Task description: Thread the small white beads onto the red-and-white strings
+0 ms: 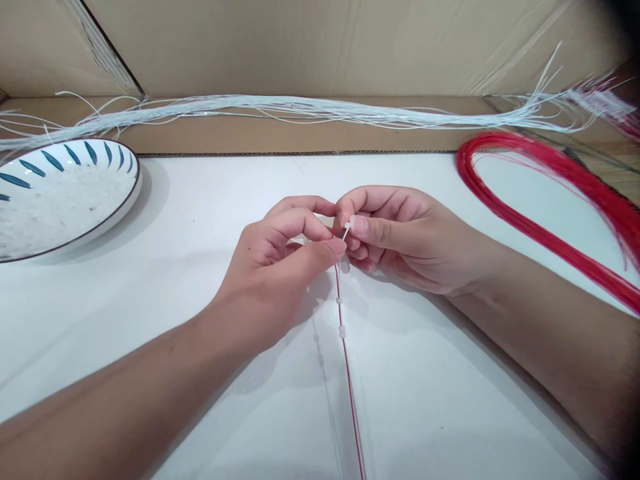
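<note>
My left hand (287,267) pinches a thin red cord (351,393) together with the lower part of a short white strand (345,231), between thumb and forefinger. From there the cord runs down toward the front edge of the view, with a few small whitish beads (342,331) threaded on it below my fingers. Close against it, my right hand (400,233) has thumb and forefinger closed on a tiny whitish bead (349,225) at the top of the white strand. Whether the strand passes through that bead is too small to tell.
A white plate with blue leaf marks (131,187) stands at the left, holding whitish, grainy bits. A bundle of white strands (280,107) lies along a cardboard ledge (300,140) at the back. At the right rests a looped bundle of red cords (467,167) on the white tabletop (200,193).
</note>
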The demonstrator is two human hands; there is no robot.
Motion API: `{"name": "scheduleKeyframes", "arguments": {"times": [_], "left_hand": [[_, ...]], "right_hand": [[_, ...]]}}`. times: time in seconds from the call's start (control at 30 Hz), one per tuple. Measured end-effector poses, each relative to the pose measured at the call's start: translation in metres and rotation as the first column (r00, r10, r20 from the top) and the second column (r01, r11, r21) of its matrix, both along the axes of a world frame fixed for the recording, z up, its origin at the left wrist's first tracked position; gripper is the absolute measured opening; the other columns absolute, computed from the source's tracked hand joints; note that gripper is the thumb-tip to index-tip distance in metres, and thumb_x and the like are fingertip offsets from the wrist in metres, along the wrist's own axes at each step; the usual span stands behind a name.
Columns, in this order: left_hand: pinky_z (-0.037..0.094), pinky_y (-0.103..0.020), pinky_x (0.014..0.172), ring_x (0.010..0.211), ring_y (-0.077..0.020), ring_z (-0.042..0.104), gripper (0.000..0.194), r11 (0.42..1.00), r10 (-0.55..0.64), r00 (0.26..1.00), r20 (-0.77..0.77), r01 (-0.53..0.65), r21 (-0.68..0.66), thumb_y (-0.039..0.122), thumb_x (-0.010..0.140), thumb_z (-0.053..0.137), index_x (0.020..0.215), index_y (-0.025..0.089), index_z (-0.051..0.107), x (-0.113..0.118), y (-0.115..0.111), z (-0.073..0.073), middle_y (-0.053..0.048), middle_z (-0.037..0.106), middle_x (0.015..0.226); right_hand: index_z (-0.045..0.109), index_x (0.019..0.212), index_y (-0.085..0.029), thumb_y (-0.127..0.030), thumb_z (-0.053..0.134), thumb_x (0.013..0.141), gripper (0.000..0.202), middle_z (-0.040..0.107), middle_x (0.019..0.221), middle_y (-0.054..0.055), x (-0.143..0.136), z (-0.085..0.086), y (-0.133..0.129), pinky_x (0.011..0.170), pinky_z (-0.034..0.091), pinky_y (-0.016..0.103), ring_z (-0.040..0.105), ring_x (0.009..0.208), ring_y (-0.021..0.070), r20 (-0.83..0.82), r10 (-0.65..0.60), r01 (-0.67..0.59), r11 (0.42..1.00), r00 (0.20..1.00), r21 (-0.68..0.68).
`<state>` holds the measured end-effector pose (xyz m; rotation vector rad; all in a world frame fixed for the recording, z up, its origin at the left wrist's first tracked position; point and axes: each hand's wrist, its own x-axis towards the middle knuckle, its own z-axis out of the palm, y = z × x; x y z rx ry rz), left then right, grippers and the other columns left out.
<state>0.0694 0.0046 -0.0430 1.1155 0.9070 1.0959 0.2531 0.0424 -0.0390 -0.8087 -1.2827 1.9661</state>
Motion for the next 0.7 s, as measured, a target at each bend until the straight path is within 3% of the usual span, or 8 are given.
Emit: {"name": "scheduleKeyframes", "arguments": {"times": [0.17,0.7], "left_hand": [[0.063,-0.036,0.087,0.091,-0.0185,0.071,0.021,1.0,-0.017,0.998,-0.06,0.017,-0.01,0.012,0.081,0.069,0.062,0.02,0.071,-0.001,0.0004,0.0019,-0.002,0.062,0.116],[0.065,-0.032,0.079,0.079,-0.0144,0.068,0.022,0.999,-0.022,0.999,-0.046,0.021,-0.029,0.008,0.076,0.068,0.058,0.02,0.07,0.0019,0.0001,0.0062,-0.001,0.057,0.11]], "right_hand": [[0.066,0.083,-0.015,-0.035,0.082,0.085,0.026,0.058,0.068,-0.002,0.0007,0.0011,-0.0001,0.051,0.044,0.019,0.052,0.059,0.0073,0.034,0.019,-0.019,1.0,0.999,0.018],[0.067,0.085,-0.015,-0.035,0.079,0.089,0.024,0.059,0.071,-0.002,0.0014,-0.0001,-0.001,0.053,0.044,0.021,0.053,0.06,0.0073,0.059,0.052,-0.056,0.996,0.997,0.073]]}}
